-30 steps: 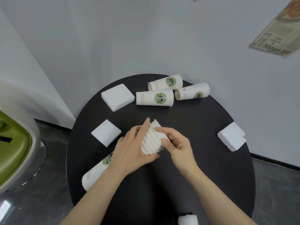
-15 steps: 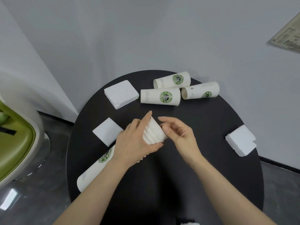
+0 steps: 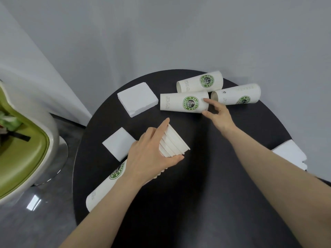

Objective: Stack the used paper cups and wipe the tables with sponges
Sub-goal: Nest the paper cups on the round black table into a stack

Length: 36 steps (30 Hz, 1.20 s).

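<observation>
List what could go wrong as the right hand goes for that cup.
1. The nearest loose cup lies on its side; a nudge from the right hand could roll it into the two cups near the table edge.
2. The left hand holds the nested stack tilted; it may slip apart.

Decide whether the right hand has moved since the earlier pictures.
Yes. The right hand has left the stack of cups and reached toward the table's far edge, to the nearest lying cup.
</observation>
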Each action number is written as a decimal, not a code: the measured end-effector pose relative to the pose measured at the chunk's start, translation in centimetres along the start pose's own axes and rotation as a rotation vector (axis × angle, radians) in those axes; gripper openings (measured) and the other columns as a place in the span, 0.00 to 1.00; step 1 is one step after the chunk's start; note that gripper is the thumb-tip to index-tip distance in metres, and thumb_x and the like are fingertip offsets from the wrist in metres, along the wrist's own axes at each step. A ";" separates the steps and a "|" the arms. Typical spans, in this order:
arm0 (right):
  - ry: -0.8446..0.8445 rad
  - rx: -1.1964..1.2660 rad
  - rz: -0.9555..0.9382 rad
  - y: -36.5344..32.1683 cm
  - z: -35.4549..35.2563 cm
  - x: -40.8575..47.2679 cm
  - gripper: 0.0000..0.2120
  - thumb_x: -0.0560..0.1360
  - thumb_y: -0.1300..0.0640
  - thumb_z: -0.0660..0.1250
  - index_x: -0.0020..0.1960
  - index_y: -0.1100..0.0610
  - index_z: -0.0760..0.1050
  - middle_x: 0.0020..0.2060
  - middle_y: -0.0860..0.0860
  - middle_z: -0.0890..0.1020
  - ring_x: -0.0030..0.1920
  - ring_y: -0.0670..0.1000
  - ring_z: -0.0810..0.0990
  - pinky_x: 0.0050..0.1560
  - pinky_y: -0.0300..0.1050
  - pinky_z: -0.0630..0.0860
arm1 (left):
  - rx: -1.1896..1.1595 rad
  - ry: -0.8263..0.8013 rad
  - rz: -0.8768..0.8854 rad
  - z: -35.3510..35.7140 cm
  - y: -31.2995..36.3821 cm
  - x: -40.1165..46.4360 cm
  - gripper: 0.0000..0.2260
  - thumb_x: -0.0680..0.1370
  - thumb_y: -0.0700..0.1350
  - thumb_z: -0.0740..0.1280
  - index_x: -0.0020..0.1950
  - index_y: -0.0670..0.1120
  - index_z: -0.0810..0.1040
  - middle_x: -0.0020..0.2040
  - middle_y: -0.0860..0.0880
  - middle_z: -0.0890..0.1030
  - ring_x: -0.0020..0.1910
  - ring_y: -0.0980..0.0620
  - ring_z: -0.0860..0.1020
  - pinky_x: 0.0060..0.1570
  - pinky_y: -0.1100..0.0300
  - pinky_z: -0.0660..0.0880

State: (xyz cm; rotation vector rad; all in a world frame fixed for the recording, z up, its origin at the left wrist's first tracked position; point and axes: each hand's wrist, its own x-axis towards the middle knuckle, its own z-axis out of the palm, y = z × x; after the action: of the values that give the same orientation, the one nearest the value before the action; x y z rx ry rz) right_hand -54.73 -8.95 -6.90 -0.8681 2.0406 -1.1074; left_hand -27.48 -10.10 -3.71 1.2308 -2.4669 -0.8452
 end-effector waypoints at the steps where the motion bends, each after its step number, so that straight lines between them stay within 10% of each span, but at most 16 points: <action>1: -0.012 0.013 0.004 0.1 0.1 0.6 0.21 0.74 0.62 0.70 0.64 0.48 0.75 0.67 0.52 0.70 0.66 0.50 0.69 0.64 0.41 0.68 | 0.008 0.002 -0.001 0.1 0.0 0.0 0.45 0.66 0.69 0.67 0.76 0.62 0.49 0.61 0.58 0.69 0.56 0.57 0.72 0.52 0.57 0.74; 13: 0.099 0.232 0.044 -0.2 1.2 0.5 0.19 0.73 0.74 0.64 0.59 0.57 0.78 0.44 0.47 0.81 0.46 0.42 0.79 0.48 0.30 0.74 | 0.076 0.012 0.046 1.3 0.1 -0.6 0.44 0.62 0.73 0.58 0.74 0.61 0.48 0.58 0.55 0.72 0.54 0.53 0.75 0.48 0.52 0.76; 20: 0.223 0.299 0.022 -0.5 -1.4 -4.2 0.23 0.74 0.71 0.64 0.49 0.43 0.80 0.45 0.51 0.79 0.48 0.46 0.78 0.61 0.46 0.74 | 0.076 -0.013 0.067 1.2 0.7 -1.3 0.45 0.62 0.74 0.56 0.76 0.60 0.51 0.58 0.56 0.71 0.56 0.54 0.74 0.50 0.54 0.74; 25: 0.306 0.372 0.007 -0.5 -3.1 -8.7 0.19 0.75 0.71 0.63 0.56 0.51 0.79 0.47 0.46 0.83 0.49 0.45 0.80 0.58 0.48 0.75 | 0.037 -0.051 0.071 1.1 1.5 -2.4 0.46 0.61 0.74 0.56 0.76 0.62 0.50 0.60 0.58 0.69 0.58 0.56 0.72 0.53 0.57 0.72; 36: 0.447 0.376 -0.208 -3.6 -7.1 -16.8 0.18 0.74 0.71 0.64 0.54 0.51 0.78 0.44 0.44 0.83 0.45 0.44 0.80 0.45 0.35 0.74 | -0.016 -0.114 0.105 0.7 2.3 -5.0 0.44 0.66 0.68 0.69 0.76 0.62 0.50 0.62 0.58 0.68 0.61 0.56 0.70 0.58 0.54 0.70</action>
State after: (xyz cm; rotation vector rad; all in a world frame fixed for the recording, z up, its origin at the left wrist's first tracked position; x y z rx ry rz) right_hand -49.87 5.98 3.15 -0.6929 2.0060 -1.8677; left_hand -26.25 -4.72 -2.76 1.0650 -2.5824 -0.9289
